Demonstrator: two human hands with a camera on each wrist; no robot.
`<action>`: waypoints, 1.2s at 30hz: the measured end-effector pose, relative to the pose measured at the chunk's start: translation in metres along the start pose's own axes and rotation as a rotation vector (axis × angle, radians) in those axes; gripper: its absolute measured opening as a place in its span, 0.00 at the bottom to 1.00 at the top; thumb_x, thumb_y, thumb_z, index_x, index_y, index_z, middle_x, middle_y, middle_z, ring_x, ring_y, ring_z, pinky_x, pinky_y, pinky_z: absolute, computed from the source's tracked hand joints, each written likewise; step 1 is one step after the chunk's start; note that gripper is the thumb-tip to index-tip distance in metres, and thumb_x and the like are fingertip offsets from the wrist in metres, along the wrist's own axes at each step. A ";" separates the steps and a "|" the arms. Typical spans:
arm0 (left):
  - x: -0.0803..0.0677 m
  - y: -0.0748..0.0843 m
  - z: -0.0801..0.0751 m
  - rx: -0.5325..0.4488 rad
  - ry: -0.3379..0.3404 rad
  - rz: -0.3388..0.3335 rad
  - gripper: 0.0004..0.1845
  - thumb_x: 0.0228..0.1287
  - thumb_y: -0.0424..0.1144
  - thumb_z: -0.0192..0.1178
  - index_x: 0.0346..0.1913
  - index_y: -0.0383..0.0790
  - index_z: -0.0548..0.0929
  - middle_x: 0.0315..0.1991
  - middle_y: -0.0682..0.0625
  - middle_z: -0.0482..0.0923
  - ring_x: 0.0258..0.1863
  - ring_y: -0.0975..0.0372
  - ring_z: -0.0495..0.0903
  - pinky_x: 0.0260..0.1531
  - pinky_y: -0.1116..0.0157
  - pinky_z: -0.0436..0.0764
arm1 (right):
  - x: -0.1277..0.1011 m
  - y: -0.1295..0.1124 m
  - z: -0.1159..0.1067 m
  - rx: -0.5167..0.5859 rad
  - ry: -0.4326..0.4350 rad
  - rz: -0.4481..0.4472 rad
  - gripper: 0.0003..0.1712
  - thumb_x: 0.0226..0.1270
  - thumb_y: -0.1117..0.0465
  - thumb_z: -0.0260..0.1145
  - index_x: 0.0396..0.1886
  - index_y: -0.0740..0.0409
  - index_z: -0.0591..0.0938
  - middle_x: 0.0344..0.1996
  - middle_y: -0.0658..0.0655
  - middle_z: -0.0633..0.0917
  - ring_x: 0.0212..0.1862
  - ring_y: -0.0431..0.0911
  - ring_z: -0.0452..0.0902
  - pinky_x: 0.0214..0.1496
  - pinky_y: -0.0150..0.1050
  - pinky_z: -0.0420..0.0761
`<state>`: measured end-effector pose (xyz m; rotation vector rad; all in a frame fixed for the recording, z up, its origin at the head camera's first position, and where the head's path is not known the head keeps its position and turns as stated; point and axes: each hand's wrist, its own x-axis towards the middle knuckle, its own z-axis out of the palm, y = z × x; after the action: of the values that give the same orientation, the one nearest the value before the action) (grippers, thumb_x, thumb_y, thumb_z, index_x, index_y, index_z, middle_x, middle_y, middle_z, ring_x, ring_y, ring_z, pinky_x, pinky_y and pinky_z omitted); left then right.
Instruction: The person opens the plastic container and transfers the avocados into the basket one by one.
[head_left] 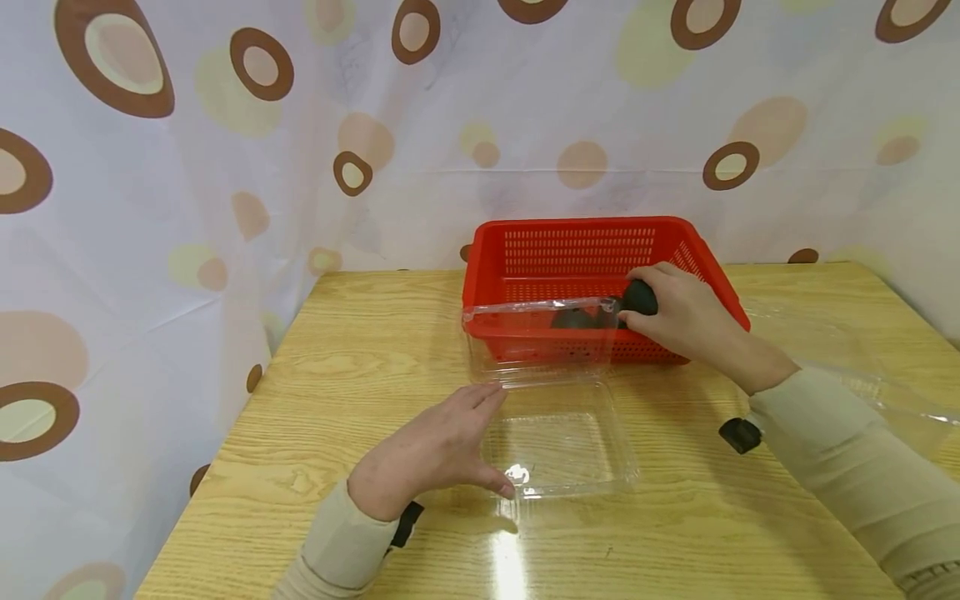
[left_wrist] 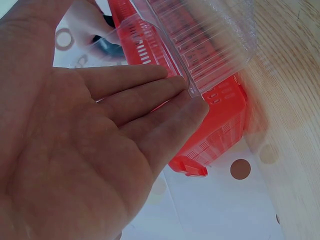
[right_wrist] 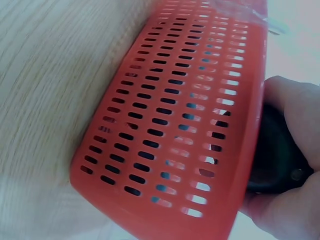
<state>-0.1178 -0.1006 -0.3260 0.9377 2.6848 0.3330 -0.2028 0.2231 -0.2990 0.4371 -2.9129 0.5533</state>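
Head view is showing a wooden table (head_left: 337,350) sitting by a curtain (head_left: 187,150) with brown rings. One red basket (head_left: 525,250) and one clear box (head_left: 558,442) are sitting there; the left hand (head_left: 431,450) is lying flat beside the box. The right hand (head_left: 686,312) is holding one dark thing (head_left: 640,297) over the basket, mostly hidden.

light wooden table (head_left: 360,350) with visible grain, red slotted basket (head_left: 570,250) standing toward its far edge, open clear plastic clamshell box (head_left: 562,450) just in front of the basket, glare near the front edge
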 end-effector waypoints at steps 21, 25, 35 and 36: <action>0.000 -0.001 0.000 -0.007 -0.016 -0.007 0.62 0.45 0.65 0.73 0.77 0.35 0.57 0.78 0.44 0.55 0.78 0.52 0.55 0.76 0.57 0.60 | 0.019 0.018 0.009 0.057 -0.231 0.074 0.32 0.78 0.54 0.54 0.71 0.71 0.61 0.60 0.80 0.64 0.53 0.68 0.70 0.53 0.63 0.77; -0.001 -0.002 0.000 -0.012 -0.015 -0.010 0.62 0.45 0.65 0.73 0.77 0.35 0.57 0.78 0.43 0.55 0.78 0.52 0.55 0.76 0.56 0.60 | 0.023 0.016 0.011 0.093 -0.298 0.108 0.34 0.79 0.55 0.49 0.75 0.70 0.54 0.66 0.82 0.57 0.59 0.70 0.66 0.60 0.66 0.74; -0.002 -0.001 0.002 -0.020 -0.020 -0.016 0.62 0.45 0.65 0.73 0.77 0.36 0.56 0.79 0.44 0.54 0.78 0.52 0.54 0.76 0.56 0.59 | 0.022 0.013 0.012 0.053 -0.447 0.074 0.34 0.80 0.53 0.40 0.74 0.74 0.58 0.72 0.77 0.61 0.72 0.73 0.54 0.73 0.68 0.57; -0.002 -0.001 0.001 -0.018 -0.019 -0.015 0.62 0.45 0.65 0.73 0.77 0.36 0.56 0.79 0.44 0.54 0.78 0.52 0.55 0.76 0.56 0.59 | 0.022 0.013 0.012 0.044 -0.435 0.069 0.33 0.80 0.53 0.40 0.73 0.74 0.60 0.71 0.77 0.63 0.72 0.72 0.56 0.73 0.68 0.58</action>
<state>-0.1166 -0.1021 -0.3273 0.9099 2.6661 0.3429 -0.2287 0.2247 -0.3103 0.5225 -3.3460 0.5969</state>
